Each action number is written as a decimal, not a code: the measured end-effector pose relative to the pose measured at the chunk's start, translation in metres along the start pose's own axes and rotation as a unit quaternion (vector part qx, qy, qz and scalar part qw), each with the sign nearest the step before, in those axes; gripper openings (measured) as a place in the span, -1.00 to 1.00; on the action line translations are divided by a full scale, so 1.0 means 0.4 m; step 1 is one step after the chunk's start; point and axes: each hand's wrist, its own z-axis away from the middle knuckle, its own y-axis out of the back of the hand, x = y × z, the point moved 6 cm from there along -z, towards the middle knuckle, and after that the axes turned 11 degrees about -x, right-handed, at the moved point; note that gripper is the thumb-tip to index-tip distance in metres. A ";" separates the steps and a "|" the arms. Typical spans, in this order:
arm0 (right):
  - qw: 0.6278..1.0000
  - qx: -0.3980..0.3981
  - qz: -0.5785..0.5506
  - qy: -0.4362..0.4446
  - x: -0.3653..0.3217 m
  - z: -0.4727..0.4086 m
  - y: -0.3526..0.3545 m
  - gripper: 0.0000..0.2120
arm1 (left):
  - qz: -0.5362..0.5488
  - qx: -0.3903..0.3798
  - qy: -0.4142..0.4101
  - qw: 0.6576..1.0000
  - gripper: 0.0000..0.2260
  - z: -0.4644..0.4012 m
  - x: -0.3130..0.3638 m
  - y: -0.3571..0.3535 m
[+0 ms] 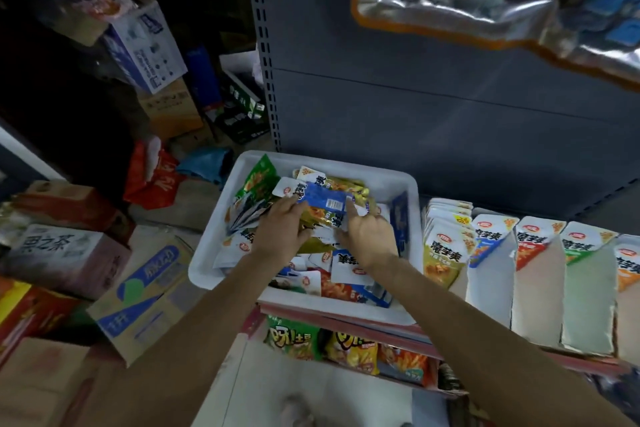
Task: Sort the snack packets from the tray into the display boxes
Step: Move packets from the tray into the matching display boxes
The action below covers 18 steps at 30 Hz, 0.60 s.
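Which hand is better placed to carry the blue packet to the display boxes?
Right hand: it touches the blue packet and is nearer the display boxes, which sit right of the tray.

Both my arms reach forward, hands close together.

My left hand (282, 230) lies palm down with fingers stretched forward and slightly bent, its fingertips (300, 206) touching a blue packet (323, 199). My right hand (372, 236) is just beside it, index finger pointing up against the same packet, the other fingers loosely curled. Both forearms are bare and run back toward me, spreading apart.
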 end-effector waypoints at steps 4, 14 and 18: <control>1.000 -0.014 -0.004 0.011 0.038 0.027 0.008 -0.67 | 0.016 0.071 -0.045 0.996 -0.61 0.017 0.025 0.029; 0.779 -0.006 -0.617 -0.112 0.183 0.051 0.064 -0.75 | 0.037 0.247 -0.185 0.951 -0.84 0.075 0.134 0.107; 0.639 0.058 -0.762 -0.084 0.232 0.097 0.112 -0.85 | 0.038 0.241 -0.243 0.939 -0.66 0.081 0.212 0.091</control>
